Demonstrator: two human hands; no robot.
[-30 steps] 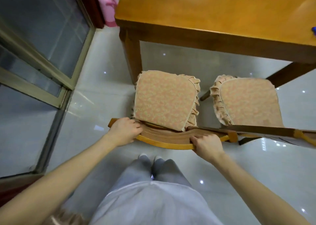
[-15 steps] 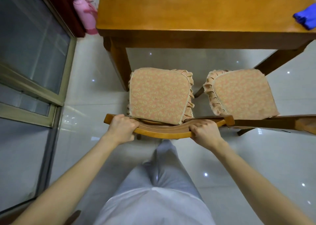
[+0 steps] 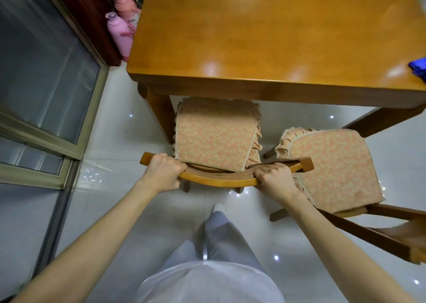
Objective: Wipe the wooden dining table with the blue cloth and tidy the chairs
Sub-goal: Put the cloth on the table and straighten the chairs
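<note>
- wooden chair (image 3: 219, 183), stiff and probably fairly heavy. its curved top rail is the natural place to hold, and a hand near each end should keep it from twisting.
- left hand (image 3: 164, 172) is curled round the rail near its left end. right hand (image 3: 275, 179) grips near the right end, fingers wrapped over the top.
- cushion (image 3: 214, 139) just beyond the knuckles is soft, frilled and may shift on the seat. its far edge lies under the table lip, so the chair looks partly tucked in.
- table (image 3: 265, 49) beyond both hands has a hard front edge. the seat fits beneath it, but the rail likely will not.
- table leg (image 3: 159, 116) stands just beyond the left hand, close beside the seat, so there is little room to drift that way.
- second chair (image 3: 334, 169) sits just right of the right hand, angled and further out. the rail's end overlaps its cushion in view, and i cannot tell if they touch.
- blue cloth (image 3: 418, 68) lies on the table top, far right of the right hand.
- glossy tiled floor (image 3: 110, 141) should let the legs slide. there is open floor behind the hands for stepping.
- pink bottles (image 3: 121, 34) and a glass door (image 3: 46, 72) are well apart, left of the left hand.
</note>
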